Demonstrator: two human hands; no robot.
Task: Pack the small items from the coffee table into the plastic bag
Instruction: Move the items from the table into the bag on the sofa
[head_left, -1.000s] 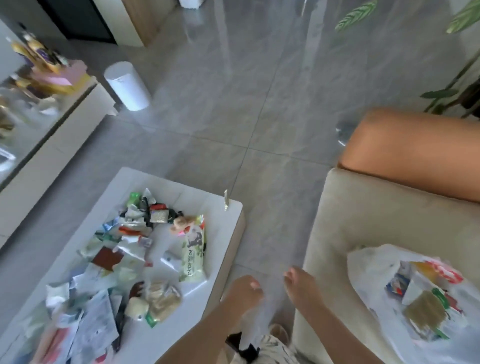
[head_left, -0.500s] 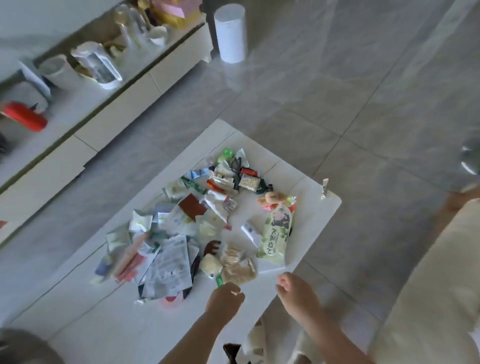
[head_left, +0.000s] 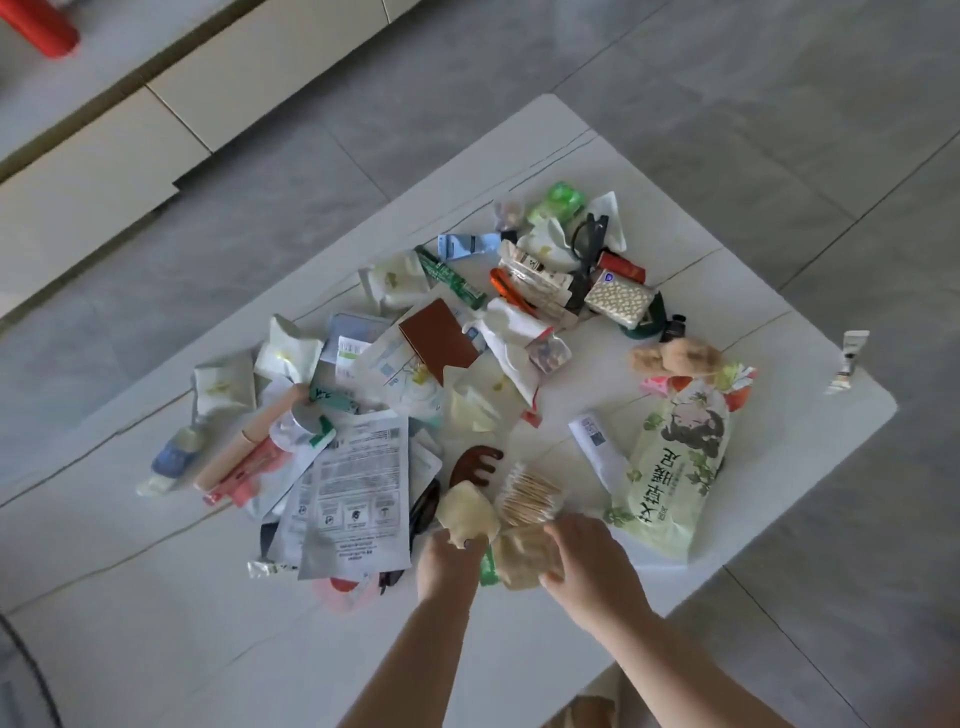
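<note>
My left hand (head_left: 451, 564) is at the near edge of the pile. Its fingers curl over the bottom of a pale puff (head_left: 466, 512), and I think I am holding it. My right hand (head_left: 589, 556) is just beside it. It is spread over a crinkly tan pack (head_left: 524, 558), with fingers on its top and side. I cannot tell if the pack is off the table (head_left: 156, 597) yet.

To do this well, I should pinch each thing firmly but not squash it. The puff looks soft and the pack looks slippery. A green strip (head_left: 487, 564) sits between my hands, so I should not snag it. I should lift straight up so nothing else drags along.

Just past my right fingers is a bundle of swabs (head_left: 530, 493). It touches the tan pack and may roll when I lift. Just past my left hand is a brown comb (head_left: 475, 462). To the left of my left hand lies a flat sachet (head_left: 358, 493). To the right of my right hand lies a big green packet (head_left: 675, 467).

Farther off, the rest of the pile is still spread out, so a lot is left to pack. I cannot see the bag here. I think I must turn to find it before I let go.
</note>
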